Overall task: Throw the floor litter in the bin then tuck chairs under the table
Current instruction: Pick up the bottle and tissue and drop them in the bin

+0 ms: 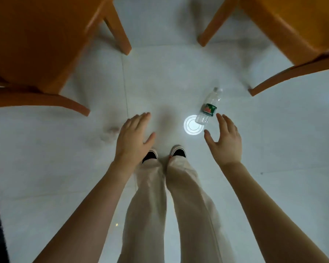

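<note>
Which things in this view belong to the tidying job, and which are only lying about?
For the job: plastic bottle lying on the floor; left chair; right chair; left hand and right hand, both open and empty.

Not for the job: round light reflection; shoes. A blurred pale lump left of the left hand is unclear.

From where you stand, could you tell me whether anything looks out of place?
Yes: a clear plastic bottle lies on its side on the floor tiles, just beyond the fingers of the right hand. A blurred pale lump left of the left hand may be litter too.
</note>
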A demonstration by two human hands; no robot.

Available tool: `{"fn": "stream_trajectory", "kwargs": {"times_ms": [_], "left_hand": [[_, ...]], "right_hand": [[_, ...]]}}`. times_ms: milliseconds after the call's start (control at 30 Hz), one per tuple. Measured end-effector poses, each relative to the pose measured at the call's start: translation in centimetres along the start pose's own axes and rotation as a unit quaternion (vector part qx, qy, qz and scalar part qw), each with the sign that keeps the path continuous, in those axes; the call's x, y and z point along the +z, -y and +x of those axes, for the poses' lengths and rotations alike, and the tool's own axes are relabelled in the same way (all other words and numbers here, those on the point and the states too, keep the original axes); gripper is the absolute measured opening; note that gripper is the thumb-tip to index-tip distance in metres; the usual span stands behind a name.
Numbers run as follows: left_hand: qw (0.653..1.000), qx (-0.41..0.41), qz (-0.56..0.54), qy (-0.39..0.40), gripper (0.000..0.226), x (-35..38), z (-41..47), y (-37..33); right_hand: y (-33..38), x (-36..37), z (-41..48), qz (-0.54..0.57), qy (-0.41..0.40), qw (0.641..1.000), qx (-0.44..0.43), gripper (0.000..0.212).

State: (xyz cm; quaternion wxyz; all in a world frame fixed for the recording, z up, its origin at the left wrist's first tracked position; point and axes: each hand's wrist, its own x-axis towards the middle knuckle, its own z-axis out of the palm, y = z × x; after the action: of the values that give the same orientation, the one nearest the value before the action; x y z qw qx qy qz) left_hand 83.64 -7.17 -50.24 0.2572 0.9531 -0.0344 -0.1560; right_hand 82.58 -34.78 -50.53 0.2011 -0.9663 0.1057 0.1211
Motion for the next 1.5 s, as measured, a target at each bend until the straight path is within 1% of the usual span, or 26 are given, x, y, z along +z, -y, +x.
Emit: {"fn": "stream_trajectory", "kwargs": {"times_ms": [67, 200, 267, 333, 433, 533, 733, 800, 900, 933, 1000, 1067, 1133, 1233, 1333, 1500], "left_hand": [[1.0, -0.018, -0.001, -0.009, 0.056, 5.1, 2.3, 4.1], [0.998, -0.054, 0.029, 0.025, 0.058, 14.8, 3.7, 13.1], [0.996, -0.07, 0.048, 0.034, 0.058, 18.3, 3.9, 16.8], [0.995, -0.082, 0.052, 0.036, 0.059, 21.2, 4.0, 19.4], [0.996, -0.077, 0.03, 0.023, 0.059, 24.6, 4.3, 21.0], [0.998, -0.063, 0.02, 0.002, 0.061, 26.3, 5.1, 21.1], [0.999, -0.037, 0.009, -0.012, 0.061, 27.6, 6.8, 19.8], [0.999, -0.03, 0.006, -0.01, 0.061, 28.0, 7.2, 19.5], [1.0, -0.019, 0.011, -0.01, 0.061, 28.6, 7.7, 19.4], [1.0, -0.012, 0.013, -0.009, 0.062, 28.8, 7.7, 19.3], [1.0, -0.003, 0.016, -0.01, 0.06, 29.0, 7.6, 19.0], [1.0, 0.003, 0.017, -0.015, 0.058, 28.8, 7.3, 18.7], [1.0, 0.002, 0.013, -0.024, 0.056, 28.2, 6.9, 18.6], [0.999, -0.014, 0.006, -0.039, 0.055, 26.5, 5.9, 18.8], [0.998, -0.025, 0.007, -0.061, 0.055, 24.8, 4.7, 19.4], [0.993, -0.052, 0.01, -0.106, 0.053, 23.7, 2.4, 22.3]], "right_hand": [[-3.3, 6.4, 2.6, 0.005, 0.003, 1.0, 0.013, 0.061], [-8.6, 18.0, 6.5, -0.029, 0.039, 0.999, -0.006, 0.062], [-10.5, 22.3, 8.1, -0.052, 0.031, 0.998, -0.015, 0.063], [-12.3, 25.1, 9.6, -0.067, 0.003, 0.998, 0.019, 0.065], [-14.6, 27.5, 11.5, -0.062, -0.033, 0.991, 0.111, 0.072], [-15.7, 29.0, 12.8, -0.004, -0.046, 0.983, 0.176, 0.07], [-16.2, 30.6, 13.8, 0.078, -0.095, 0.972, 0.202, 0.067], [-16.0, 30.7, 13.9, 0.104, -0.113, 0.964, 0.218, 0.076], [-16.1, 30.9, 14.5, 0.135, -0.112, 0.948, 0.264, 0.099], [-16.1, 31.0, 14.6, 0.133, -0.106, 0.945, 0.28, 0.099], [-16.0, 31.1, 14.5, 0.123, -0.089, 0.944, 0.294, 0.085], [-15.2, 31.1, 13.8, 0.133, -0.068, 0.95, 0.276, 0.072], [-13.9, 31.1, 12.9, 0.151, -0.055, 0.96, 0.231, 0.067], [-10.9, 30.9, 11.7, 0.166, -0.044, 0.972, 0.161, 0.068], [-7.1, 31.2, 10.4, 0.177, -0.022, 0.978, 0.112, 0.071], [-1.3, 33.9, 8.6, 0.182, 0.018, 0.983, 0.03, 0.078]]}}
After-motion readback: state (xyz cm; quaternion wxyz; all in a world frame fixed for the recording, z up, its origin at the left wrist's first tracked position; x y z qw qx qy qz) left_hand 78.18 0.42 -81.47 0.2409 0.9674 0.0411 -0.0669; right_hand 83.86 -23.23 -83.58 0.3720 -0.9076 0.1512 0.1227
